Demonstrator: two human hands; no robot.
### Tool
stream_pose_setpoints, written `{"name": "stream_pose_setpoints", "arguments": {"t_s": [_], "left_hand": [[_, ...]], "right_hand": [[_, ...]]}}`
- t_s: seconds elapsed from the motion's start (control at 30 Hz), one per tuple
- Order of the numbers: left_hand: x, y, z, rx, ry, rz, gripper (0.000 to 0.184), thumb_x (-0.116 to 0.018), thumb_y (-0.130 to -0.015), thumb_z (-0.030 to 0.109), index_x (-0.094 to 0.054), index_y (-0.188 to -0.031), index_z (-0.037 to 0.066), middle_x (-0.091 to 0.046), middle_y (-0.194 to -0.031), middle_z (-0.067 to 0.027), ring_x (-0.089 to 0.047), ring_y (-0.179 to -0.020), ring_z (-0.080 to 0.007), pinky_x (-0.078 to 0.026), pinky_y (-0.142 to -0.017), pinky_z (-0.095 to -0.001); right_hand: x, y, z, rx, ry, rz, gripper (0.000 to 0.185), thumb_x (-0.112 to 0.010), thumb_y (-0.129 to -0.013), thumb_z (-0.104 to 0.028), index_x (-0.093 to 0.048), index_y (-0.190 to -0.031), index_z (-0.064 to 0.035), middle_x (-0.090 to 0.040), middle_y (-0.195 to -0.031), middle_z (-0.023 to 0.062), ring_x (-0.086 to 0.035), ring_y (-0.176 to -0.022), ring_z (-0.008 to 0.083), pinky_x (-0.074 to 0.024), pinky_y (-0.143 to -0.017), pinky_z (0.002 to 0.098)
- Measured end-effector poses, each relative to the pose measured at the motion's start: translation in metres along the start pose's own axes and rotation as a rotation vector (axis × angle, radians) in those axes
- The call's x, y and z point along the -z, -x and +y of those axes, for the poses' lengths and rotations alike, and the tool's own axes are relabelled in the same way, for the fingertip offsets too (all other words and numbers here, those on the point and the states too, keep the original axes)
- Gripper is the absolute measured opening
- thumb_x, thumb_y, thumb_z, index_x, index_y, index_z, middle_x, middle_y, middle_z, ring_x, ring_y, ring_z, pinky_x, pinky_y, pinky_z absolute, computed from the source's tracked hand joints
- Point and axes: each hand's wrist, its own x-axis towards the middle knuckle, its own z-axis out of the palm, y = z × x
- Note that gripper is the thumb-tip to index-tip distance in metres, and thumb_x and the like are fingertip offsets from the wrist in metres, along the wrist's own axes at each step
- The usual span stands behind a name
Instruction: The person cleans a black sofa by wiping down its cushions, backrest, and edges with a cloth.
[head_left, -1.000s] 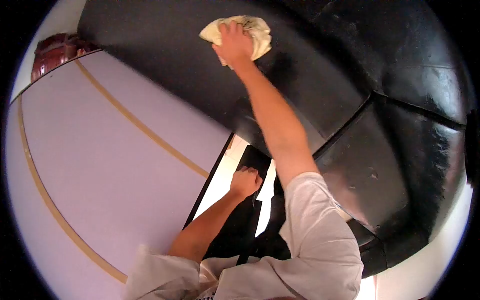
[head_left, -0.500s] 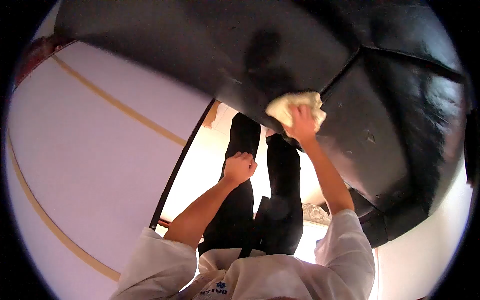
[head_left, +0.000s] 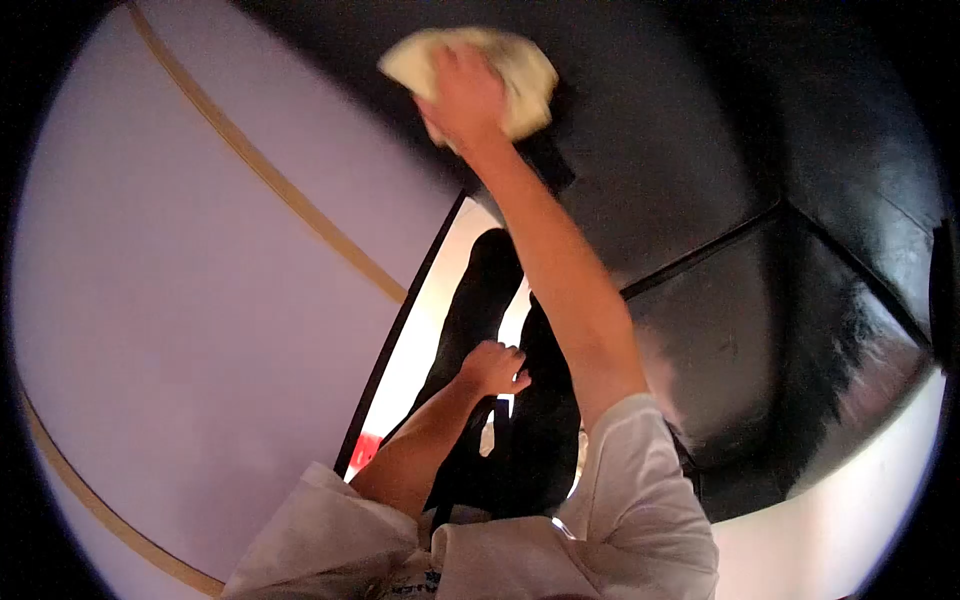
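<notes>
My right hand [head_left: 468,98] presses a pale yellow cloth [head_left: 525,82] against the black leather-like sofa [head_left: 660,150], near the top of the view. Its fingers are bent over the cloth, which is slightly blurred. My left hand [head_left: 492,368] hangs in front of my dark trousers, low in the middle, touching neither the sofa nor the cloth. The left fingers are loosely curled and a little apart, with nothing visible in them.
A pale lilac panel [head_left: 220,300] with tan strips [head_left: 285,190] and a dark edge fills the left side. Sofa seams [head_left: 700,250] run across the right. A small red object [head_left: 364,452] lies low beside the panel edge.
Between the earlier frames my right hand came down with the cloth; now it is back up and further left. My left fingers have loosened from a fist. The view has shifted.
</notes>
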Motion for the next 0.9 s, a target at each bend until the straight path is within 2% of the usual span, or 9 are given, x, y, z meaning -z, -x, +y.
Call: {"name": "stream_pose_setpoints", "arguments": {"t_s": [0.13,0.23,0.33,0.4,0.43,0.57,0.77,0.8,0.9], "left_hand": [[-0.045,-0.019,-0.012,0.031,0.692,0.27,0.047,-0.064,-0.084,0.043,-0.065,-0.113,0.006,-0.066,-0.112,-0.018,-0.065,-0.104,-0.0357,-0.053,-0.089,-0.0466],[-0.026,0.012,-0.025,0.129,1.137,0.19,0.063,-0.066,-0.084,0.042,-0.054,-0.137,0.01,-0.055,-0.138,-0.0172,-0.056,-0.122,-0.0369,-0.049,-0.098,-0.0459],[-0.017,0.002,-0.002,-0.009,0.861,0.513,0.053,-0.063,-0.086,0.041,-0.06,-0.127,0.009,-0.065,-0.122,-0.0177,-0.064,-0.11,-0.0343,-0.053,-0.09,-0.046],[0.043,0.01,0.029,0.068,0.029,0.118,0.041,-0.06,-0.087,0.039,-0.066,-0.109,0.005,-0.071,-0.099,-0.0162,-0.07,-0.091,-0.0319,-0.056,-0.077,-0.0447],[0.023,0.007,0.02,-0.03,-0.117,0.251,0.036,-0.058,-0.086,0.037,-0.067,-0.089,0.003,-0.069,-0.081,-0.0143,-0.07,-0.076,-0.0312,-0.057,-0.066,-0.0432],[0.006,0.009,0.018,-0.009,-0.149,0.296,0.038,-0.058,-0.085,0.039,-0.065,-0.08,0.002,-0.068,-0.08,-0.0126,-0.068,-0.077,-0.0299,-0.055,-0.065,-0.0454],[-0.009,0.016,0.028,0.058,-0.044,0.46,0.036,-0.058,-0.088,0.037,-0.062,-0.073,0.004,-0.064,-0.072,-0.0126,-0.067,-0.068,-0.0308,-0.054,-0.063,-0.0442],[-0.003,0.022,0.032,0.148,0.097,0.378,0.033,-0.058,-0.089,0.034,-0.063,-0.081,0.003,-0.066,-0.078,-0.0158,-0.066,-0.077,-0.0403,-0.054,-0.07,-0.0491],[-0.003,-0.019,-0.028,0.472,0.442,0.624,0.035,-0.057,-0.092,0.033,-0.061,-0.103,0.0,-0.066,-0.089,-0.0204,-0.064,-0.089,-0.0428,-0.052,-0.083,-0.048]], "right_hand": [[-0.033,-0.069,-0.049,0.106,0.059,0.205,0.058,-0.076,-0.078,-0.034,-0.053,-0.127,-0.012,-0.054,-0.125,0.0103,-0.057,-0.114,0.0268,-0.0515,-0.089,0.0425],[-0.054,-0.073,-0.091,0.049,0.217,0.216,0.059,-0.079,-0.074,-0.033,-0.056,-0.124,-0.0131,-0.055,-0.123,0.0088,-0.057,-0.114,0.0288,-0.0537,-0.086,0.0411],[-0.075,-0.019,-0.063,0.171,0.132,0.021,0.055,-0.079,-0.074,-0.027,-0.057,-0.124,-0.0166,-0.053,-0.122,0.0068,-0.054,-0.117,0.0272,-0.0548,-0.085,0.0402],[-0.057,0.033,-0.043,0.252,0.135,-0.028,0.051,-0.077,-0.075,-0.024,-0.057,-0.122,-0.0168,-0.052,-0.12,0.0064,-0.053,-0.116,0.0265,-0.0548,-0.084,0.0394],[-0.03,0.065,-0.035,0.291,0.147,-0.04,0.047,-0.075,-0.077,-0.022,-0.058,-0.12,-0.0158,-0.053,-0.118,0.0067,-0.053,-0.114,0.0264,-0.0546,-0.083,0.0389],[-0.008,0.174,0.012,0.343,0.211,-0.07,0.045,-0.06,-0.082,-0.018,-0.056,-0.127,-0.0154,-0.052,-0.122,0.0045,-0.052,-0.116,0.0249,-0.0557,-0.08,0.0377],[0.057,0.359,0.11,0.342,0.282,-0.151,0.053,-0.064,-0.077,-0.017,-0.057,-0.13,-0.0173,-0.055,-0.116,0.0069,-0.055,-0.108,0.0296,-0.0505,-0.084,0.0453],[0.075,0.386,0.122,0.266,0.318,-0.215,0.056,-0.067,-0.075,-0.017,-0.057,-0.13,-0.018,-0.055,-0.115,0.007,-0.054,-0.109,0.0302,-0.0493,-0.085,0.0462],[0.086,0.398,0.132,0.018,0.302,-0.267,0.065,-0.075,-0.068,-0.017,-0.057,-0.131,-0.0195,-0.054,-0.109,0.0081,-0.053,-0.11,0.0312,-0.0468,-0.086,0.0466]]}}
